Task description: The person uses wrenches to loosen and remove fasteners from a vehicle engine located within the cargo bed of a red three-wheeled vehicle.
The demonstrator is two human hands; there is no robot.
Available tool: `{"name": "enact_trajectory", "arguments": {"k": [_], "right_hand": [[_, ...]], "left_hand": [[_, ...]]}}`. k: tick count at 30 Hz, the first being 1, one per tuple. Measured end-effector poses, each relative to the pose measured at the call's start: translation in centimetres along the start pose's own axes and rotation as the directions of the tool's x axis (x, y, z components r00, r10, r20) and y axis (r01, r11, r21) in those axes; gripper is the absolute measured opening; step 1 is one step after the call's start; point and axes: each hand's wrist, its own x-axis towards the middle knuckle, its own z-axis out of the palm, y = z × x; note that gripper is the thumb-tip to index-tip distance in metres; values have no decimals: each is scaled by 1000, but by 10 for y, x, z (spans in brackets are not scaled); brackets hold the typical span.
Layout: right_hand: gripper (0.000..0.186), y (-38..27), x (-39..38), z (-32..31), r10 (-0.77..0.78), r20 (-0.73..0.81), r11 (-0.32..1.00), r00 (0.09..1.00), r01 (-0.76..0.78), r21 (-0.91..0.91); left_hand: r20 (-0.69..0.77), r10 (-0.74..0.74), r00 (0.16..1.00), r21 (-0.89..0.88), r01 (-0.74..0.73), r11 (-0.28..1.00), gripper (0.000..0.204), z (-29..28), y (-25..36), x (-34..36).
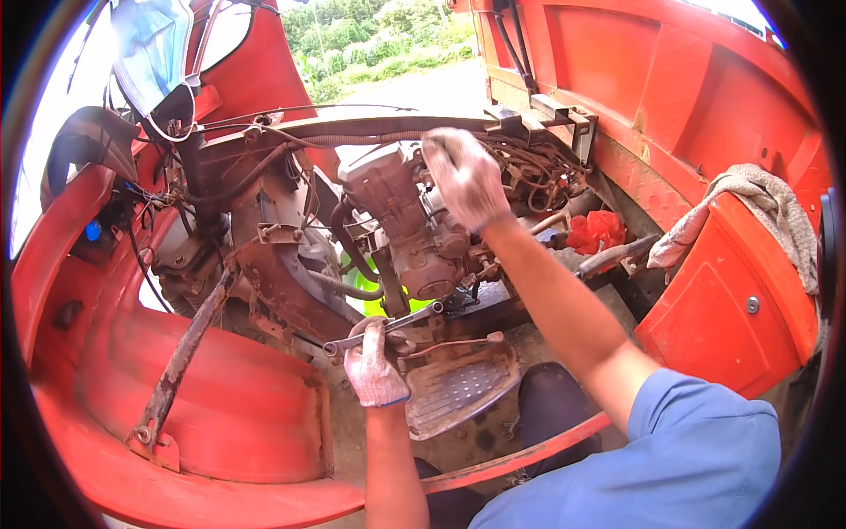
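My left hand (377,370), in a dirty white work glove, is closed around a long double-ended ring spanner (407,321). The spanner slants up to the right, below the greasy engine (401,207). My right hand (465,181), gloved too, reaches over the top right of the engine, near the hoses. Its fingers are bent together and slightly blurred; anything in them is hidden. Under the left hand's tool lies a brake pedal rod (454,346), next to a worn metal footplate (467,392).
Red bodywork (203,406) curves around the left and front. A rusty strut (185,361) stands there. Cables (529,167) crowd behind the engine, near a red plastic bag (595,232). At right a rag (762,212) drapes over a red box (727,304). A face mask (152,53) hangs upper left.
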Motion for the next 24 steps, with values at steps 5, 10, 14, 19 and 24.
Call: {"name": "enact_trajectory", "arguments": {"k": [5,10,14,19,24], "right_hand": [[49,96,142,42,96,419,585,903,290,-758],[62,117,131,84,341,316,711,886,-23,-703],[64,126,130,68,277,302,728,912,6,-686],[41,142,135,59,107,425,536,899,308,-786],[48,127,127,67,136,236,733,962,63,-678]], "left_hand": [[82,-60,995,-66,66,996,24,-9,-36,13],[-46,47,998,-47,-49,998,27,-31,-47,31],[-54,212,976,327,-183,927,33,4,-57,80],[-55,271,961,518,-205,831,26,27,-60,153],[-128,300,945,809,-76,583,30,13,-45,233]]}}
